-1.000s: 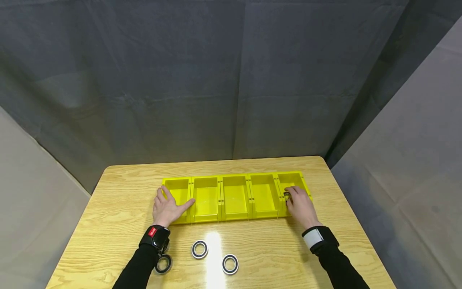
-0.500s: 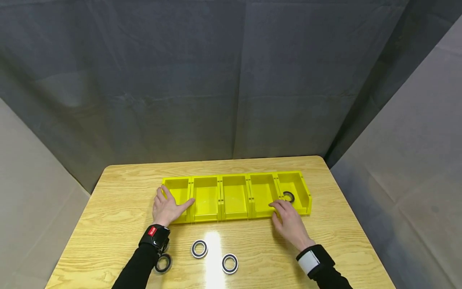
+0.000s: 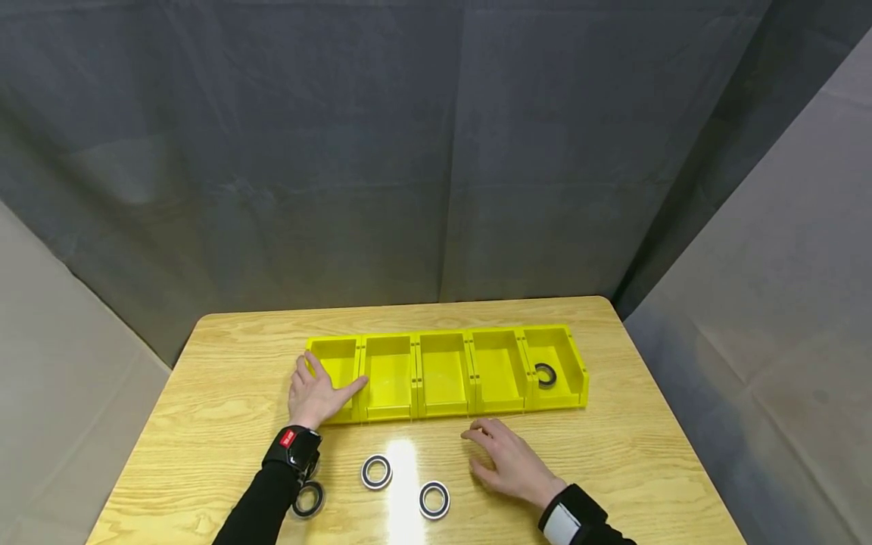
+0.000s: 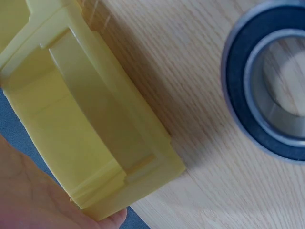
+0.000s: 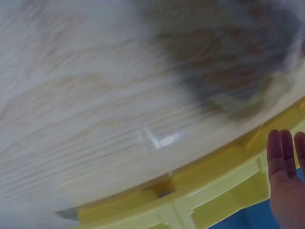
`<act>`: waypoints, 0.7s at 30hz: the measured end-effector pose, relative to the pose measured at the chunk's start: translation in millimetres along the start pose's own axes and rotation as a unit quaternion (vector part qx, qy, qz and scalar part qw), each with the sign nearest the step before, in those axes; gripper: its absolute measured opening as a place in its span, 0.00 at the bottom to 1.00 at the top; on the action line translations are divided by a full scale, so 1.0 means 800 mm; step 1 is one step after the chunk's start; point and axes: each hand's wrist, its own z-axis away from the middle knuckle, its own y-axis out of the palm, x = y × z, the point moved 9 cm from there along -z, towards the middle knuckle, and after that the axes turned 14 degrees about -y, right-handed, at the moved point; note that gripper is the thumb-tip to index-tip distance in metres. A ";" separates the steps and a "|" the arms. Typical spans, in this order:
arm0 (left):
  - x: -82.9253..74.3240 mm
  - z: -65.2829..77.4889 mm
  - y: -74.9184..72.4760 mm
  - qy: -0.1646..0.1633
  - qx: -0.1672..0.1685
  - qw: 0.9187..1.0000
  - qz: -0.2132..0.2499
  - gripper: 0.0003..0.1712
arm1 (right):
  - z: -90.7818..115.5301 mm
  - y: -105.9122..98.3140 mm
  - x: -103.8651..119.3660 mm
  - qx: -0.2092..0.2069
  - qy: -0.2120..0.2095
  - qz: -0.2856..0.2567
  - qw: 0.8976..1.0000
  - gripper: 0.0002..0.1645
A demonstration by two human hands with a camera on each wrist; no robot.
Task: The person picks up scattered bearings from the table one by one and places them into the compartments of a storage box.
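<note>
Right hand has withdrawn; rightmost bin contains one ring.

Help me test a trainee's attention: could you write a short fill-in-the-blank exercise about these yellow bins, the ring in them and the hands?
The row of yellow plastic bins has ____ compartments.
The round black ring inside lies in the compartment farthest to the person's ____.
The bare hand touching the bins is the person's ____ one.
The other bare hand holds ____.

Missing words: five; right; left; nothing.
</note>
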 end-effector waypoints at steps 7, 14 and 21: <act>0.001 0.000 0.004 0.000 0.001 1.000 0.004 0.79 | 0.000 0.022 0.027 0.039 -0.045 -0.030 0.998 0.23; 0.001 -0.001 0.004 0.000 -0.002 1.000 0.008 0.79 | -0.001 0.042 0.050 0.091 -0.064 -0.066 0.992 0.24; -0.001 0.002 0.000 0.000 -0.002 1.000 0.011 0.78 | -0.005 0.053 0.066 0.109 -0.089 -0.070 0.988 0.23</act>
